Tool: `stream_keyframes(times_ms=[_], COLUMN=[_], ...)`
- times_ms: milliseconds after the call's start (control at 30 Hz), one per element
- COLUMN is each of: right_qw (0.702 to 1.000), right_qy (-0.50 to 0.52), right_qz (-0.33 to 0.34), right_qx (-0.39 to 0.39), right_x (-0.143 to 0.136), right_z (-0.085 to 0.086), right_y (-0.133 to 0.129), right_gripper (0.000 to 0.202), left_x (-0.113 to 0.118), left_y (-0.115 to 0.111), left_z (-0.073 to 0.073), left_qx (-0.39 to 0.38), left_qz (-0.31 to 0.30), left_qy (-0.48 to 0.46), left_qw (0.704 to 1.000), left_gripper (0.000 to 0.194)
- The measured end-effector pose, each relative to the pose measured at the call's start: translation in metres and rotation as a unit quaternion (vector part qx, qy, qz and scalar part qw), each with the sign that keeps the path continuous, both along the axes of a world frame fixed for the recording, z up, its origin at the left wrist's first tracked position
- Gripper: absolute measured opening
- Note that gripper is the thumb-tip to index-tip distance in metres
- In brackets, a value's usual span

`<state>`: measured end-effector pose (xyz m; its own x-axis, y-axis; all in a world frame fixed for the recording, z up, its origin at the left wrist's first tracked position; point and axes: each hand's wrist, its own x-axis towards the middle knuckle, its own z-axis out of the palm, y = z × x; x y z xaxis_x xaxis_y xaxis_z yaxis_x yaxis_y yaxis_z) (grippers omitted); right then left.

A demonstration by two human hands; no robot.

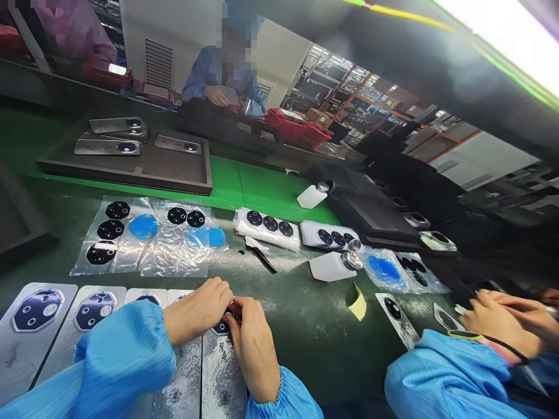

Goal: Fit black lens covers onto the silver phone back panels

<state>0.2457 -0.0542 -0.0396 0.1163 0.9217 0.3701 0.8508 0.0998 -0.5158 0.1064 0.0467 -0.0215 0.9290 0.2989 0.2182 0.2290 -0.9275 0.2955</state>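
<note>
My left hand (203,308) is closed, its fingertips bent down at the top end of a silvery phone back cover (223,372). My right hand (255,343) is pinched close beside it, thumb and fingers at the cover's black camera lens plate (220,327). The fingertips of both hands nearly meet there. Anything small between them is hidden. Several more back covers lie in a row to the left, among them one at the far left (35,349) with a dark octagonal camera area. My left forearm hides part of this row.
Clear plastic sheets (126,265) with black round lens plates lie behind the row. Beyond are stacked lens sheets (266,235), black tweezers (264,260), white bottles (329,266) and a dark tray (170,174) holding covers. At right, a co-worker's hands (502,320) work near another cover (397,320).
</note>
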Motion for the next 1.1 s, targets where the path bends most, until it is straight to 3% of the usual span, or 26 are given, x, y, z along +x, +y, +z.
stream_keyframes(times_ms=[467, 800, 967, 1033, 1100], right_qw=[0.998, 0.997, 0.996, 0.996, 0.995], right_qy=[0.039, 0.041, 0.015, 0.002, -0.011], right_qz=[-0.022, -0.006, 0.015, 0.019, 0.021], right_qx=[-0.036, -0.07, -0.082, -0.09, -0.1], right_x=[0.003, 0.008, 0.014, 0.016, 0.016], right_z=[-0.004, 0.001, 0.003, 0.003, 0.004], right_y=[-0.002, 0.003, 0.006, 0.007, 0.009], right_gripper=[0.009, 0.013, 0.011, 0.01, 0.011], left_x=[-0.001, -0.001, -0.009, -0.015, -0.02], left_y=[-0.001, -0.001, -0.047, -0.071, -0.088], left_z=[-0.002, 0.009, 0.012, 0.007, 0.0], left_qx=[0.026, 0.07, 0.137, 0.186, 0.223], left_qz=[0.009, 0.033, 0.028, 0.003, 0.016], left_qy=[0.0, 0.01, -0.004, -0.021, -0.045], left_qw=[1.0, 0.997, 0.99, 0.982, 0.974], left_gripper=[0.021, 0.023, 0.022, 0.02, 0.025])
